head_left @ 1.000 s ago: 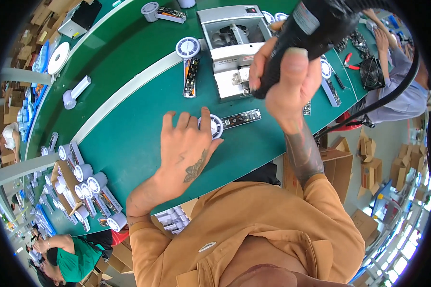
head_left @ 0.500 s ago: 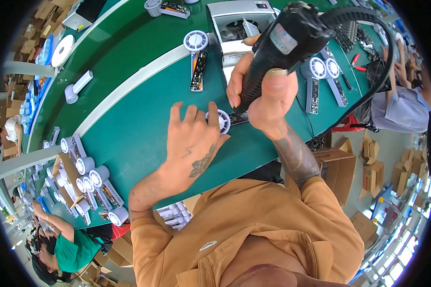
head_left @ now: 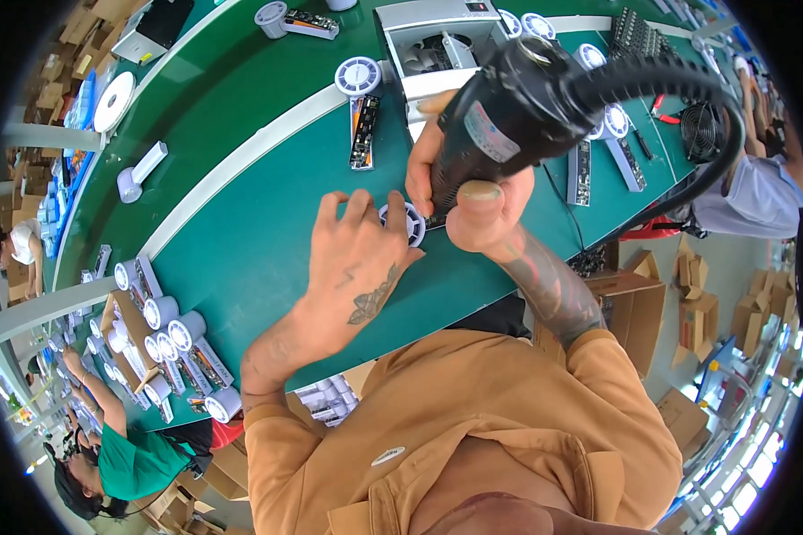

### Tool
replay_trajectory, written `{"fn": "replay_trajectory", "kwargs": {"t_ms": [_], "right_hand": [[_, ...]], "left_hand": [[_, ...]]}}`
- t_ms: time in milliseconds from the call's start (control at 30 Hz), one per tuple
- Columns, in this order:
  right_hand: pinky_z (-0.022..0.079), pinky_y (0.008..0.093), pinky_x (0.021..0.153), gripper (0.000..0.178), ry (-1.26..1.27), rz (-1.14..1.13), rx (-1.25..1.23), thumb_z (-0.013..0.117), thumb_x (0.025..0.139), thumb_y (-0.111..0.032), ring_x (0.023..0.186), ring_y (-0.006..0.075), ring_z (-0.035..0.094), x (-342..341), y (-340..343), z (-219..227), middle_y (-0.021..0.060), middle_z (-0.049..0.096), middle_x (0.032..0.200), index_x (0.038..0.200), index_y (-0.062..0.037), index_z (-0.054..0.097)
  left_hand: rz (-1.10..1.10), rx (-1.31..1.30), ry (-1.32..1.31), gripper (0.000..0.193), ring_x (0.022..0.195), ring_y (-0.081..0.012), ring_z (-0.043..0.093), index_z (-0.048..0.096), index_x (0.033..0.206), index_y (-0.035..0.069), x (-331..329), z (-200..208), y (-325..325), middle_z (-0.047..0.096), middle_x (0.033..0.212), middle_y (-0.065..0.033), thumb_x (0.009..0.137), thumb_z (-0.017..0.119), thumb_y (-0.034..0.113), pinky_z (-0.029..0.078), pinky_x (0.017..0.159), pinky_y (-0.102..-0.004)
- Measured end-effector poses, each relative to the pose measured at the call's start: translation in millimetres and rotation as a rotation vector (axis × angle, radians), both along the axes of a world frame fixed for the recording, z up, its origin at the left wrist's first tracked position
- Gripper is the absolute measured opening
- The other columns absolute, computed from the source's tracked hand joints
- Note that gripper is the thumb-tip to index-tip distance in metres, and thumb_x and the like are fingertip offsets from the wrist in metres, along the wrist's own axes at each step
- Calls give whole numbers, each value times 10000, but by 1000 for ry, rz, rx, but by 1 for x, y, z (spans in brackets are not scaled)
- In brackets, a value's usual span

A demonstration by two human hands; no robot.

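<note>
My right hand (head_left: 495,214) is wrapped round a black electric screwdriver (head_left: 522,107), which tilts down toward the bench with a ribbed cable running off its top. Under its lower end lies a white handheld fan (head_left: 414,225) with a round slotted head and an exposed circuit board in the handle. My left hand (head_left: 352,259) grips that fan's head between fingers and thumb, pressing it to the green bench. The screwdriver's tip and most of the fan's handle are hidden by my right hand. A similar open fan (head_left: 363,134) lies just beyond.
A white machine with an open top (head_left: 426,89) stands ahead. More open fans (head_left: 580,174) and red-handled pliers (head_left: 660,109) lie to the right. Several fans (head_left: 186,332) crowd around a cardboard box (head_left: 132,312) at left. A green-shirted co-worker (head_left: 138,459) sits at lower left.
My right hand and the screwdriver have moved a little left and downward, nearer the fan's head. My left hand stays on the fan, almost unmoved.
</note>
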State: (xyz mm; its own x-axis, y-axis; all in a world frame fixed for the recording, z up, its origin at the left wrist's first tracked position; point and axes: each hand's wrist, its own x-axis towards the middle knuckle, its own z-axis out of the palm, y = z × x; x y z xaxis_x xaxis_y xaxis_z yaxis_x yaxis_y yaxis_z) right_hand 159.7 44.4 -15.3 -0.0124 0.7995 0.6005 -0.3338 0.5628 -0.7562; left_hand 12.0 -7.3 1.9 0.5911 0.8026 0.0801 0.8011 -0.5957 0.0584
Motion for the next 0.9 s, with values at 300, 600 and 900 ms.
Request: {"fn": "replay_trajectory", "kwargs": {"t_ms": [300,600,900], "right_hand": [[523,274,732,624,-32,3,-51,765,839,-287,810,97,618,8,-3,-10,76,690,918,1270,76,500],[492,362,488,884,382,209,38,426,826,-862,544,220,548,65,10,41,94,525,719,1214,-70,472],[412,266,425,627,-172,-250,148,455,1007,-556,439,147,516,44,39,46,99,544,606,1186,44,437]], "left_hand": [[-9,21,23,549,875,-200,594,665,1084,-22,0,0,2,641,719,-62,739,815,378,425,840,-369],[67,-45,46,556,953,-233,578,664,1147,-6,4,5,-8,651,845,-91,756,802,365,439,812,-364],[56,-73,35,593,942,-242,574,646,1187,-29,0,4,-7,651,843,-106,766,797,360,447,784,-355]]}}
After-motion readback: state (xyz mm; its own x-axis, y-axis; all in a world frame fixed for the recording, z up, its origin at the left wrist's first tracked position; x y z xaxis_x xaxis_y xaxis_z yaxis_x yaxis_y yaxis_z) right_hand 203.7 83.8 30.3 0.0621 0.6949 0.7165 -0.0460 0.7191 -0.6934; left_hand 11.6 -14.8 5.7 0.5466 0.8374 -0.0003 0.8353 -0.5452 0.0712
